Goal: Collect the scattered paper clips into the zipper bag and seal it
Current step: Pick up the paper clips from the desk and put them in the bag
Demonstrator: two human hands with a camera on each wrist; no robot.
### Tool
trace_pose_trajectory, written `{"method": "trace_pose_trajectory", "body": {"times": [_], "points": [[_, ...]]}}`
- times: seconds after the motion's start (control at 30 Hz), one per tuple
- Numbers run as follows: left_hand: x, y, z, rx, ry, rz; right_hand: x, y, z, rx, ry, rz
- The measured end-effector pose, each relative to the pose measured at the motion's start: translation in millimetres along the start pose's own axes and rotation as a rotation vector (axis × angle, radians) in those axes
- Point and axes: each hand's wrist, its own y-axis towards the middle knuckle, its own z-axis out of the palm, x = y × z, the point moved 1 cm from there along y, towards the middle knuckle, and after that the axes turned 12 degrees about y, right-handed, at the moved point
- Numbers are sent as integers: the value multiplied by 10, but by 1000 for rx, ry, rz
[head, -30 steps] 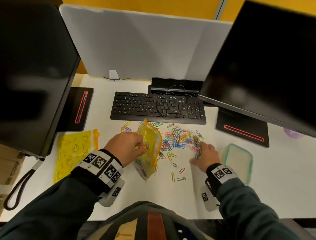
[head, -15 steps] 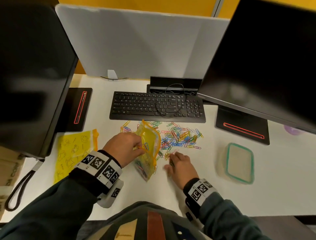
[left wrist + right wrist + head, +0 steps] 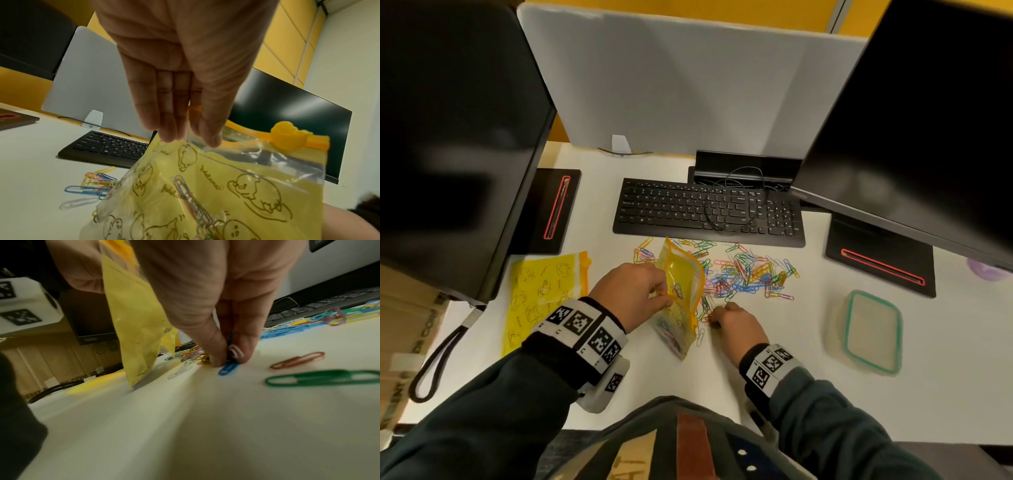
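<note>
Fingers of the left hand (image 3: 631,294) pinched the bag (image 3: 681,284) rim, keeping it open; right hand (image 3: 736,323) pinched clips (image 3: 228,367) to load.

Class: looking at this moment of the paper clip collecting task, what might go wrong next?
1. The left hand pinches only one edge of the zipper bag; it may sag and spill clips.
2. The right hand pinches several paper clips at once; some may drop beside the mouth.
</note>
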Motion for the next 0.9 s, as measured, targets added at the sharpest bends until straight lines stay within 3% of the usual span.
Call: {"method": "trace_pose_trajectory", "body": {"times": [0.17,0.27,0.37,0.43,0.57,0.63,0.7,0.8,0.9], "points": [[-7,7,-14,21,11,2,-8,115,-132,-77,154,82],[-11,14,-34,26,16,4,6,80,-329,-193,406,141],[-23,29,-36,35,27,3,232,-21,-676,-316,810,60],[-49,41,-26,43,36,8,461,-26,-849,-330,881,-28],[-99,54,-23,43,50,12,692,101,-855,-308,836,-51],[-89,51,-34,40,52,9,524,180,-842,-412,784,1],[-60,40,-41,35,50,2,191,229,-831,-431,565,120],[-21,15,-40,30,54,-11,-349,187,-676,-148,238,408],[2,-3,-35,27,47,-28,-581,109,-459,38,55,460]]}}
